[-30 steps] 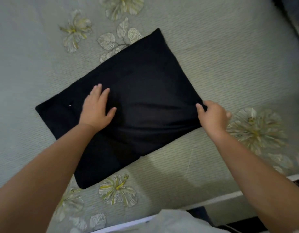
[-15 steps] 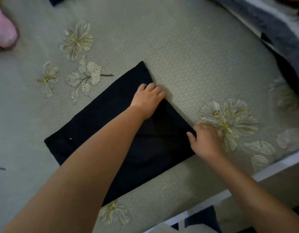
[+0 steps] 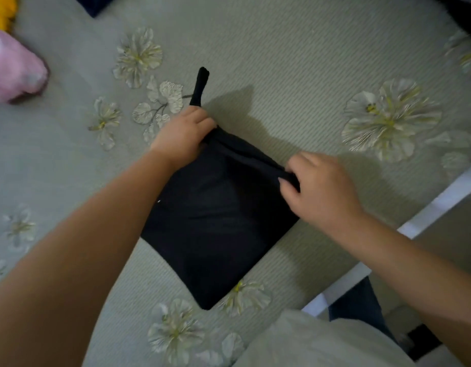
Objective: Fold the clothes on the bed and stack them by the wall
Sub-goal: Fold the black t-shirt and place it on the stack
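Both hands (image 3: 185,133) (image 3: 317,186) have lifted the black garment's (image 3: 218,221) far edge.

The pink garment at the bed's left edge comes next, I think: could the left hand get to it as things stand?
Probably not yet: the left hand grips the black cloth. The bedspread toward the pink garment lies bare.
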